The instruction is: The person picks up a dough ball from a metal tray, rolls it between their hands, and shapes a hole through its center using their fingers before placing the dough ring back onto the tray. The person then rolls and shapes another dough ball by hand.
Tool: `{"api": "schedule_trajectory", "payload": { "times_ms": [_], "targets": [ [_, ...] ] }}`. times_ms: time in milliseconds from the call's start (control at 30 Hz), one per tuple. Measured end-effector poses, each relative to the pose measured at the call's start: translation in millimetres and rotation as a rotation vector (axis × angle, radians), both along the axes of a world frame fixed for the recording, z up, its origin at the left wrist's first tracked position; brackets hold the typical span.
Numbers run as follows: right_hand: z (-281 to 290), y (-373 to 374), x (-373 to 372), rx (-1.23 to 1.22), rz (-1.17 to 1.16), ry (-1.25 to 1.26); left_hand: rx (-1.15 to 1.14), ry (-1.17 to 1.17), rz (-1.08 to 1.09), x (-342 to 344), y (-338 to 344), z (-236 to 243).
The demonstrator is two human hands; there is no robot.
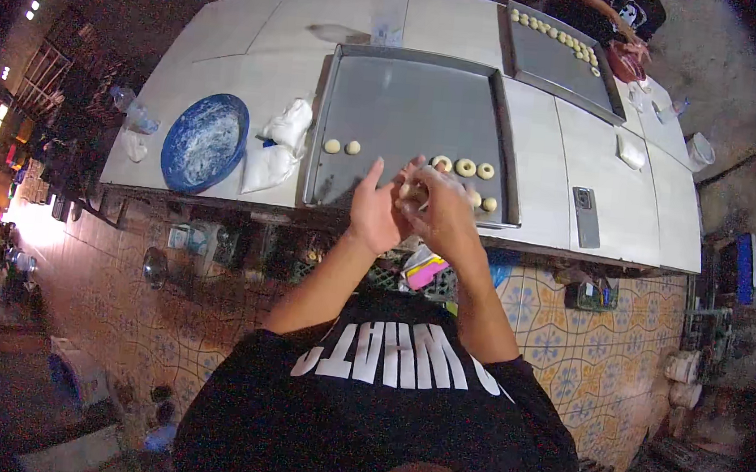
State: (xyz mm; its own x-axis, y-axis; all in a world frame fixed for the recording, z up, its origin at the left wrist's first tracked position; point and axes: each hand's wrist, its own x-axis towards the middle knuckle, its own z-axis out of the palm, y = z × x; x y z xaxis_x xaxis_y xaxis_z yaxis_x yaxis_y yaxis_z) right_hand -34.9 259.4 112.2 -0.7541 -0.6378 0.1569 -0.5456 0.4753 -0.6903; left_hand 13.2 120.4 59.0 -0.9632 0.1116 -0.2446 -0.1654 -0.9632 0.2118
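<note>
My left hand is held palm up above the near edge of a large metal baking tray, its thumb and fingers stretched out. Over its fingers, my right hand curls round a small pale piece of dough, mostly hidden by the fingers. Dough rings lie in a short row on the tray just beyond my right hand. Close to that hand's right side sits a dough ball, with another partly covered by the fingers. Two more dough balls rest at the tray's left.
Left of the tray are a blue floury basin and white plastic bags. A phone lies on the tiled table at right. Far right, another person's hand is near a second tray with several dough pieces.
</note>
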Motion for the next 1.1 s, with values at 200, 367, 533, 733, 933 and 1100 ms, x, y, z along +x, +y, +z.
{"api": "schedule_trajectory", "payload": {
  "times_ms": [200,367,533,733,933,1100],
  "targets": [
    [7.1,-3.8,18.7,0.061,0.059,0.229,0.143,0.096,0.032,-2.8,-10.3,-9.0],
    [12.2,6.4,24.9,-0.032,0.073,0.288,0.035,0.156,0.038,2.4,-17.4,9.6],
    [15.6,10.5,27.8,0.039,0.086,0.357,0.005,0.211,0.015,0.6,-14.7,15.8],
    [11.2,8.1,30.2,0.078,0.077,0.405,-0.053,0.155,-0.023,-0.9,-15.8,13.1],
    [20.2,16.7,35.5,0.191,0.045,0.325,0.020,0.245,-0.114,-2.4,-8.8,0.4],
    [15.6,29.6,29.9,0.175,0.084,0.284,0.011,0.130,-0.096,-2.9,10.0,15.1]
  ]
}}
